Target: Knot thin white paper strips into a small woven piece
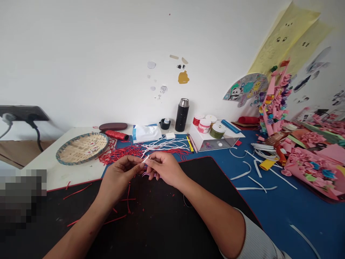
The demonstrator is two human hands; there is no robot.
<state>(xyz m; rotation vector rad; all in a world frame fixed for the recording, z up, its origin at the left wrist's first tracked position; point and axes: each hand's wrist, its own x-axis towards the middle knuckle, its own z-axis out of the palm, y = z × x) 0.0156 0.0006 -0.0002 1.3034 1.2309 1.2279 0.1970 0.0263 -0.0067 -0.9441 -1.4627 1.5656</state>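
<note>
White strip (146,158) mostly buried between fingertips; lilac scrap (146,174) half under right hand (164,169); pixelated block (21,201) bottom-left, unreadable!

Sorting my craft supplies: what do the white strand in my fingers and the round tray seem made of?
The white strand between the left hand and right hand looks like matte paper or foam: dull, without shine, but it's small. The round tray looks like woven bamboo: interlaced flat strips, bound rim.
</note>
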